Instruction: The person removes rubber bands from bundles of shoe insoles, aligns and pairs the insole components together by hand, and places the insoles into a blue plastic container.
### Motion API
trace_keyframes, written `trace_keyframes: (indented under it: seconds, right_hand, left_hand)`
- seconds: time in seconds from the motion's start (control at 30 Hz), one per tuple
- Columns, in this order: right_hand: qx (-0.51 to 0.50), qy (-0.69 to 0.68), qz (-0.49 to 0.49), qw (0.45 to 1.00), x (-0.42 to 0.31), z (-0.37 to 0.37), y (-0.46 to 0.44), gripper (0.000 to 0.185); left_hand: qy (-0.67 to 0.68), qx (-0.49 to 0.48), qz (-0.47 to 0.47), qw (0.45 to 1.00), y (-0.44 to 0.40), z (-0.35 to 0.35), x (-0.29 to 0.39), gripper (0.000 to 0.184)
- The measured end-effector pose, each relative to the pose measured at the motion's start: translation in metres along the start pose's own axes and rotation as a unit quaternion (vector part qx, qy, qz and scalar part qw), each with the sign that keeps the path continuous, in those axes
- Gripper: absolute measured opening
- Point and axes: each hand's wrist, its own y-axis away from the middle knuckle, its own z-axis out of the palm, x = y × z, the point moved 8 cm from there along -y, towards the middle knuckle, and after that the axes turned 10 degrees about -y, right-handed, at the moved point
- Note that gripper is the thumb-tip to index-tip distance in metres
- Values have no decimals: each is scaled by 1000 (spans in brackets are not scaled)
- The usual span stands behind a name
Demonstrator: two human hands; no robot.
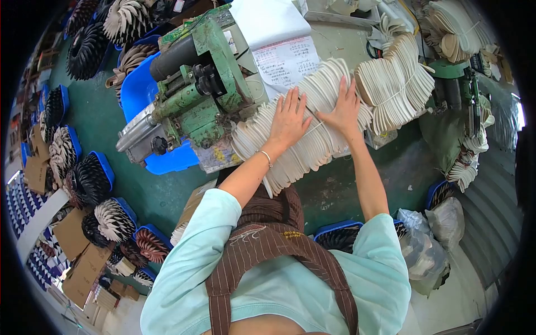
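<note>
Cream soles overhanging near edge of table; my left hand and right hand on top, fingers spread apart; green floor showing beyond edge.

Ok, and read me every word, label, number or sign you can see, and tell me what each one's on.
None can be read with certainty.
Open notepad on the table: handwritten lines under a reddish printed strip, too small to read.
Brown striped apron: small yellow lettering, too blurred to quote.
Cardboard at the left: faint dark marks, too small to make out.
</note>
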Motion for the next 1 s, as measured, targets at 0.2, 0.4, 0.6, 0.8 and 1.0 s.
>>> trace_keyframes:
  seconds: [0.2, 0.4, 0.6, 0.8, 1.0]
  right_hand:
    - [-2, -6, 29, 1000, -7, 9, -6, 128]
    - [10, -33, 56, 998, 16, 15, -28, 128]
    - [21, -9, 13, 1000, -1, 9, -10, 129]
    - [35, 5, 69, 997, 4, 9, -16, 128]
    - [140, -78, 36, 986, 1, -15, 2, 120]
  left_hand:
    - [-3, 1, 8, 1000, -5, -2, 3, 64]
    - [-12, 3, 4, 1000, -6, 0, 3, 64]
    - [-29, 3, 1, 1000, -9, 5, 6, 65]
    - [-32, 10, -1, 999, -6, 4, 5, 65]
    - [-6, 29, 0, 1000, -2, -2, -1, 63]
